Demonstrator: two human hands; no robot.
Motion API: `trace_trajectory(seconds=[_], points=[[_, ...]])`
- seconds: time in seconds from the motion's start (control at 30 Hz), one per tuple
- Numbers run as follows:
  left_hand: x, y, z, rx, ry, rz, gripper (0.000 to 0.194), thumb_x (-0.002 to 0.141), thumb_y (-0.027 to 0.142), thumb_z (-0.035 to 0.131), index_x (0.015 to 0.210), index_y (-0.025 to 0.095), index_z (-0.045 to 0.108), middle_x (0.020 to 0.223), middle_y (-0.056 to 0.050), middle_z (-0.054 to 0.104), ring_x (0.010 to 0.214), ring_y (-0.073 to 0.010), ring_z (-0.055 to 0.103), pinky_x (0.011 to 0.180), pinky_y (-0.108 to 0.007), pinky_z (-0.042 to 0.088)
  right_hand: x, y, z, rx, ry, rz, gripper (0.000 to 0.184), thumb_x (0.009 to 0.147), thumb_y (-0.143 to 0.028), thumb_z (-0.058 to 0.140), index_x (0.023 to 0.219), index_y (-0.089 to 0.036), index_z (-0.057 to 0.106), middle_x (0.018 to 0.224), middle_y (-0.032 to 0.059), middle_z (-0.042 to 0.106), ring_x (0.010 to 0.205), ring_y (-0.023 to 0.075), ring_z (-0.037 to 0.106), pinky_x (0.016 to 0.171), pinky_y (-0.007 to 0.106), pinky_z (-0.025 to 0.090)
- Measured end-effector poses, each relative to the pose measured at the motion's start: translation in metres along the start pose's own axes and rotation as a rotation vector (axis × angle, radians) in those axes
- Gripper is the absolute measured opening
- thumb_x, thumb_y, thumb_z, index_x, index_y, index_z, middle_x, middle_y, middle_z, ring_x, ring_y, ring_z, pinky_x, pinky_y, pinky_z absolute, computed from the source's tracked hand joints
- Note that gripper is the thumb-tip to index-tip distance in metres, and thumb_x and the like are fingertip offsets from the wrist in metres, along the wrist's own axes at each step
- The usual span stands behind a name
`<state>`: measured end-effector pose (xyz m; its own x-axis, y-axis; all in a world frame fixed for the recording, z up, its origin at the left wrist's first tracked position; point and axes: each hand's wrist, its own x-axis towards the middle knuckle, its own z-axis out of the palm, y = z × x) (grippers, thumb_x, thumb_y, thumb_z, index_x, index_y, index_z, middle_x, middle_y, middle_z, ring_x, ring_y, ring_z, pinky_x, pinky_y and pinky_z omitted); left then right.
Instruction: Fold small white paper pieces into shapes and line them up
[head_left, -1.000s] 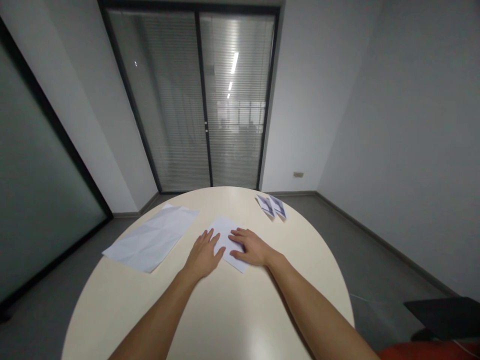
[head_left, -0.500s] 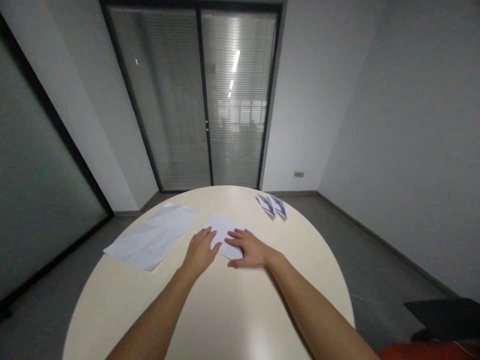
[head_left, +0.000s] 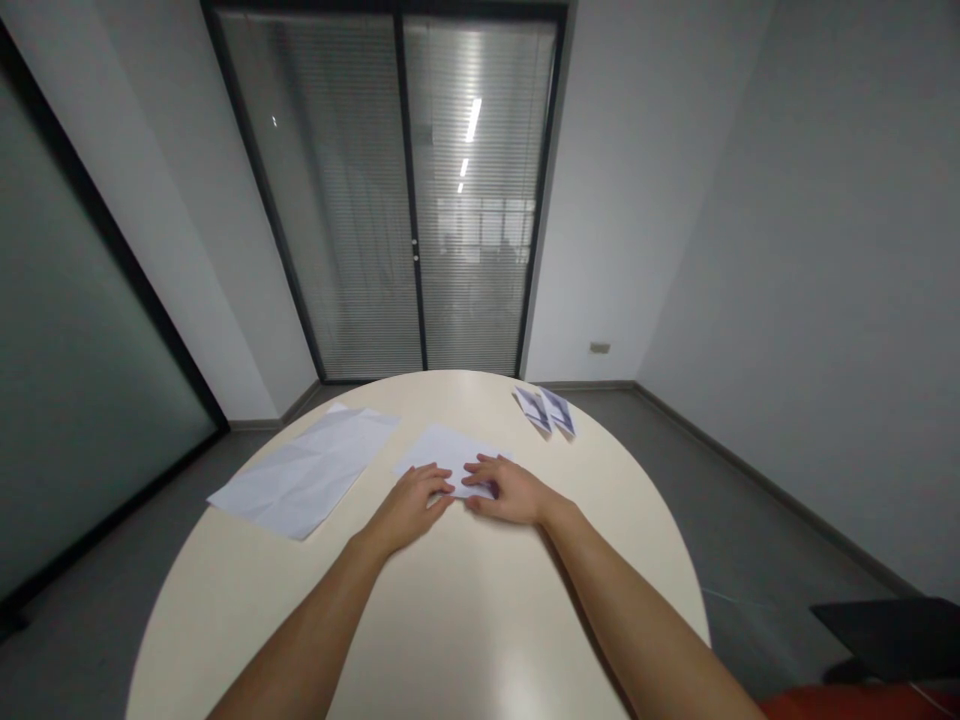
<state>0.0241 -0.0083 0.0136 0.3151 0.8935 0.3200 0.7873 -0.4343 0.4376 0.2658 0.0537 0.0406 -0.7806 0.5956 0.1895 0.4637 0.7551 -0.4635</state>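
Observation:
A folded white sheet of paper (head_left: 452, 442) lies in the middle of the round table, partly covered by my hands. My left hand (head_left: 412, 505) is at its near left part, with thumb and fingers closed in on the near edge. From the other side my right hand (head_left: 514, 490) curls over the near right part, its thumb at the same edge and its fingers on top. A small dark patch shows on the paper under the right fingers. The two sets of fingertips are close together but apart.
To the left on the round table (head_left: 450, 610) lies a larger creased white sheet (head_left: 307, 475). Two small folded paper pieces (head_left: 546, 412) with dark print sit near the far right edge. A dark flat object (head_left: 889, 635) and something red (head_left: 847, 703) are at lower right.
My fingers have drawn in from lying spread on the paper to curling at its near edge. The thumbs have come closer together. The near edge of the paper sits farther from me.

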Motion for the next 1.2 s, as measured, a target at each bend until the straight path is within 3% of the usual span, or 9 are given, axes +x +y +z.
trace_trajectory(seconds=[0.27, 0.5, 0.6, 0.77, 0.9, 1.03, 1.1, 1.2], points=[[0.002, -0.002, 0.002, -0.007, 0.022, -0.022, 0.022, 0.097, 0.031, 0.055, 0.099, 0.025, 0.076, 0.124, -0.005, 0.072, 0.126, -0.0232, 0.060, 0.111, -0.039, 0.042, 0.000, 0.008, -0.001, 0.109, 0.050, 0.017, 0.027, 0.088, -0.043, 0.065, 0.098, -0.023, 0.079, 0.127, 0.0087, 0.071, 0.123, 0.0301, 0.062, 0.105, 0.042, 0.045], [0.002, -0.002, 0.002, -0.005, 0.056, -0.055, 0.018, 0.096, 0.027, 0.055, 0.095, 0.024, 0.073, 0.116, -0.003, 0.074, 0.114, -0.0210, 0.064, 0.102, -0.034, 0.047, 0.001, 0.010, -0.004, 0.094, 0.102, 0.127, 0.042, 0.098, -0.050, 0.051, 0.088, -0.018, 0.076, 0.083, 0.0057, 0.076, 0.084, 0.0224, 0.068, 0.078, 0.030, 0.048], [0.002, 0.001, 0.000, 0.026, 0.066, -0.067, 0.016, 0.096, 0.026, 0.055, 0.096, 0.023, 0.071, 0.107, -0.003, 0.074, 0.103, -0.0201, 0.066, 0.092, -0.032, 0.049, 0.002, 0.010, -0.005, 0.033, 0.136, 0.166, 0.043, 0.101, -0.047, 0.046, 0.086, -0.017, 0.073, 0.079, 0.0056, 0.073, 0.072, 0.0188, 0.063, 0.069, 0.028, 0.043], [0.002, 0.006, -0.002, 0.055, 0.073, -0.083, 0.014, 0.095, 0.025, 0.055, 0.094, 0.022, 0.069, 0.100, -0.003, 0.072, 0.098, -0.0201, 0.065, 0.087, -0.031, 0.049, 0.003, 0.017, 0.001, 0.029, 0.200, 0.158, 0.030, 0.101, -0.037, 0.048, 0.108, -0.018, 0.069, 0.096, 0.0085, 0.075, 0.081, 0.0197, 0.065, 0.071, 0.028, 0.044], [0.003, 0.010, -0.003, 0.066, 0.073, -0.081, 0.014, 0.095, 0.024, 0.055, 0.092, 0.022, 0.068, 0.099, -0.003, 0.072, 0.098, -0.0201, 0.065, 0.087, -0.031, 0.049, 0.003, 0.022, 0.005, 0.021, 0.221, 0.166, 0.034, 0.100, -0.032, 0.048, 0.126, -0.017, 0.064, 0.112, 0.0119, 0.074, 0.093, 0.0225, 0.067, 0.082, 0.031, 0.048], [0.003, 0.011, -0.003, 0.073, 0.071, -0.107, 0.012, 0.094, 0.024, 0.056, 0.093, 0.022, 0.068, 0.100, -0.004, 0.073, 0.100, -0.0208, 0.065, 0.090, -0.033, 0.049, 0.003, 0.022, 0.006, -0.008, 0.238, 0.163, 0.038, 0.099, -0.029, 0.048, 0.132, -0.017, 0.063, 0.120, 0.0138, 0.071, 0.105, 0.0249, 0.066, 0.093, 0.036, 0.048], [0.002, 0.010, -0.002, 0.067, 0.071, -0.140, 0.014, 0.093, 0.024, 0.057, 0.101, 0.022, 0.068, 0.105, -0.005, 0.073, 0.103, -0.0214, 0.066, 0.093, -0.034, 0.050, 0.004, 0.022, 0.007, -0.013, 0.238, 0.168, 0.039, 0.098, -0.027, 0.049, 0.133, -0.017, 0.063, 0.122, 0.0131, 0.071, 0.108, 0.0250, 0.065, 0.096, 0.036, 0.048], [0.002, 0.006, 0.003, 0.039, 0.084, -0.139, 0.036, 0.092, 0.023, 0.058, 0.127, 0.023, 0.061, 0.126, -0.007, 0.069, 0.116, -0.0220, 0.063, 0.102, -0.036, 0.048, 0.004, 0.023, 0.008, -0.012, 0.251, 0.185, 0.041, 0.096, -0.024, 0.051, 0.134, -0.016, 0.062, 0.123, 0.0135, 0.070, 0.111, 0.0252, 0.064, 0.098, 0.037, 0.048]])
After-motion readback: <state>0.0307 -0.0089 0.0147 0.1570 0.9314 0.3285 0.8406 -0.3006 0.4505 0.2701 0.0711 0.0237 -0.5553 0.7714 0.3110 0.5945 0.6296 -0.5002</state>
